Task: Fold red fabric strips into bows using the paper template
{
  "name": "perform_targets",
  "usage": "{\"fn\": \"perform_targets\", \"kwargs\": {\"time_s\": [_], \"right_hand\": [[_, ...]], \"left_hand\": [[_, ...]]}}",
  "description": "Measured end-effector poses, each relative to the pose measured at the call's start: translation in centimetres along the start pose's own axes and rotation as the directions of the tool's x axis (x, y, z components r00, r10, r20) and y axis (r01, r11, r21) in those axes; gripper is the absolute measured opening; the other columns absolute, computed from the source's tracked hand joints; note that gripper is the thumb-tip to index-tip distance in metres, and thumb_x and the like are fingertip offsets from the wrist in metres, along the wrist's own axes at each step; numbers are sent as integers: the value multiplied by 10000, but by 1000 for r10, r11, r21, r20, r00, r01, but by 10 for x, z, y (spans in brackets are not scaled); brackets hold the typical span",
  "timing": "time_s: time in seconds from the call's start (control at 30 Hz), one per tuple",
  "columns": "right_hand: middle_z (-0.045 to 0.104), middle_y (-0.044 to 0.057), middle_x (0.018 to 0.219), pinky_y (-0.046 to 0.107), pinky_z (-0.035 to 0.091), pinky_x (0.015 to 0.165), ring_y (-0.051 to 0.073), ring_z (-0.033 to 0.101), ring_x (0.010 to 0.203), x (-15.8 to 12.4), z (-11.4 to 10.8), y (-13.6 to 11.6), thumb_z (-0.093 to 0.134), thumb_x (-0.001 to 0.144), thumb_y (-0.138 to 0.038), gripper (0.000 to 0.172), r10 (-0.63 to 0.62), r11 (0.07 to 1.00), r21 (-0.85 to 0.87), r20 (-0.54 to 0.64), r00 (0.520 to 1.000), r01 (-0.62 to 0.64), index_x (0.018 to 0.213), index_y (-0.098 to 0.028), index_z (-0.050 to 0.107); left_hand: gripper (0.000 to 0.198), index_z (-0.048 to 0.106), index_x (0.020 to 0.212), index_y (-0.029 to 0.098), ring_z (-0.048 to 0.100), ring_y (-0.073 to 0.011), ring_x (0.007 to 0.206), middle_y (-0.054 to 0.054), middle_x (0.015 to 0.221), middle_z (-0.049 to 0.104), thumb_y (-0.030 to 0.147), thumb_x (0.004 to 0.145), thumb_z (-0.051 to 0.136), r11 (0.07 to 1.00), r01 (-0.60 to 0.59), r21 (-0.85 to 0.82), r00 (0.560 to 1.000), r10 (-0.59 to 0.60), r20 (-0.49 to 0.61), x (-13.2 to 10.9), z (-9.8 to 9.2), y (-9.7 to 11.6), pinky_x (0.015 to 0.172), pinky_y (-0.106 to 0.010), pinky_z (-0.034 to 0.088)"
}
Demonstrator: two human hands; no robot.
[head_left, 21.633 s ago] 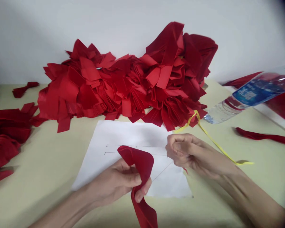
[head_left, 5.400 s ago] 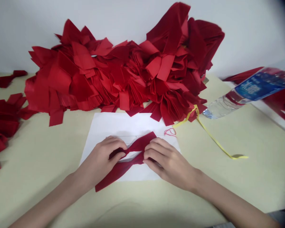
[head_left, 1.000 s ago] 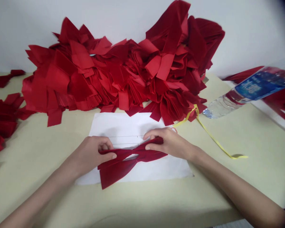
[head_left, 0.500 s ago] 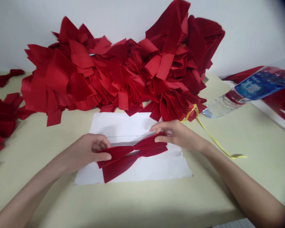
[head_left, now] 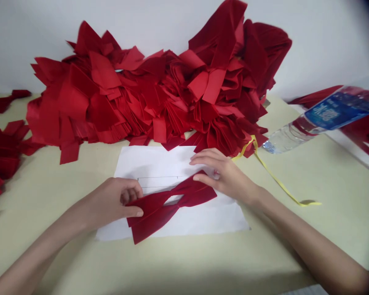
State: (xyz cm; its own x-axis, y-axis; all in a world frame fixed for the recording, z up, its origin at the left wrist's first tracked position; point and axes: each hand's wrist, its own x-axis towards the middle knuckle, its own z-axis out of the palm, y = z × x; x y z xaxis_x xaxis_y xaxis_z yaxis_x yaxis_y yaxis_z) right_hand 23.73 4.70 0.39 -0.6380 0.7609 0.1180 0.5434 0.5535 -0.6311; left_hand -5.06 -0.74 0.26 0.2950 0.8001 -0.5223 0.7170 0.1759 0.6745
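White characters (head_left: pixel 324 112), too blurred to read, are showing on the blue label (head_left: pixel 348 107) of a clear plastic bottle (head_left: pixel 283 137). A pale yellow-green tabletop (head_left: pixel 172 262) is meeting a white wall (head_left: pixel 141 18) behind heaped red cloth pieces (head_left: pixel 110 110). Two dark red, narrow-waisted velvety strips (head_left: pixel 156 221) are lying over a white, line-ruled paper sheet (head_left: pixel 203 221). The left hand (head_left: pixel 115 200) is curling at the upper strip's (head_left: pixel 189 185) left end, pinching or not, I cannot tell; the right hand (head_left: pixel 226 173) is arching wide-fingered at its right end.

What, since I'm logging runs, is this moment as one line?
left hand: thumb over upper strip, left end; right hand: thumb over same strip, right end; grips: unclear; lower strip: over sheet; pile: behind
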Motion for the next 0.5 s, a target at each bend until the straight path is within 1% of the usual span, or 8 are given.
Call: {"fn": "perform_targets", "kwargs": {"time_s": [0.03, 0.07, 0.13, 0.2, 0.27, 0.33, 0.43, 0.5], "right_hand": [[578, 59, 1186, 404, 383, 993, 226, 455, 1172, -1, 3, -8, 617, 803, -374, 318, -70, 997, -18, 15, 997, 71, 1093, -243, 600], [566, 55, 1218, 398, 354, 1029, 224, 413, 1222, -1, 6, -15, 633, 790, -389, 381, -129, 991, -22, 59, 990, 131, 1137, -242, 579], [571, 54, 1222, 379, 333, 1052, 215, 383, 1251, -3, 12, -27, 641, 787, -375, 442, -203, 977, -28, 170, 964, 210, 1190, -223, 546], [611, 61, 1139, 375, 340, 1036, 215, 407, 1217, -5, 17, -32, 595, 829, -284, 335, -228, 965, -74, 231, 946, 251, 1150, -193, 566], [635, 74, 1019, 371, 367, 996, 219, 456, 1142, -7, 23, -32, 536, 846, -193, 188, -238, 951, -138, 243, 941, 276, 1017, -160, 609], [633, 81, 937, 365, 392, 958, 220, 499, 1060, -7, 28, -31, 497, 841, -153, 130, -269, 927, -198, 245, 931, 320, 900, -147, 613], [644, 69, 894, 387, 406, 933, 218, 543, 955, -6, 30, -35, 429, 848, -103, 185, -355, 850, -303, 272, 894, 430, 842, -166, 602], [655, 64, 906, 399, 410, 934, 218, 557, 940, -9, 21, -42, 411, 855, -86, 208, -400, 812, -351, 248, 882, 467, 852, -177, 598]], "left_hand": [[198, 602, 755, 228, 453, -136, 569, 44, 595, 477, 380, 657, 683, 1000, -2, 21, 1000, 2, 0, 0, 0, 0, 497, -229, 341], [212, 606, 762, 232, 456, -140, 574, 43, 600, 482, 393, 651, 688, 999, -4, 38, 1000, 4, 3, 0, 0, 0, 501, -231, 344], [247, 616, 785, 238, 467, -148, 593, 35, 627, 505, 430, 647, 688, 999, -16, 47, 1000, 17, -14, 0, 0, 0, 523, -239, 358], [253, 627, 803, 239, 481, -155, 626, 22, 678, 539, 463, 688, 645, 999, -36, 25, 998, 37, -59, 0, 0, 1, 560, -249, 373], [238, 624, 784, 230, 481, -157, 644, 11, 712, 557, 460, 756, 567, 998, -58, 6, 994, 58, -94, 1, 0, 3, 583, -256, 372], [248, 602, 739, 215, 463, -152, 631, 9, 698, 549, 431, 806, 499, 998, -69, 7, 992, 69, -106, 1, -1, 5, 581, -259, 357], [258, 569, 695, 202, 434, -145, 592, 14, 643, 504, 403, 822, 469, 998, -66, -4, 991, 65, -116, 2, -2, 6, 562, -259, 339], [255, 564, 691, 200, 437, -143, 581, 18, 626, 485, 403, 818, 474, 997, -70, -26, 992, 67, -110, 3, -3, 5, 554, -256, 341]]}}
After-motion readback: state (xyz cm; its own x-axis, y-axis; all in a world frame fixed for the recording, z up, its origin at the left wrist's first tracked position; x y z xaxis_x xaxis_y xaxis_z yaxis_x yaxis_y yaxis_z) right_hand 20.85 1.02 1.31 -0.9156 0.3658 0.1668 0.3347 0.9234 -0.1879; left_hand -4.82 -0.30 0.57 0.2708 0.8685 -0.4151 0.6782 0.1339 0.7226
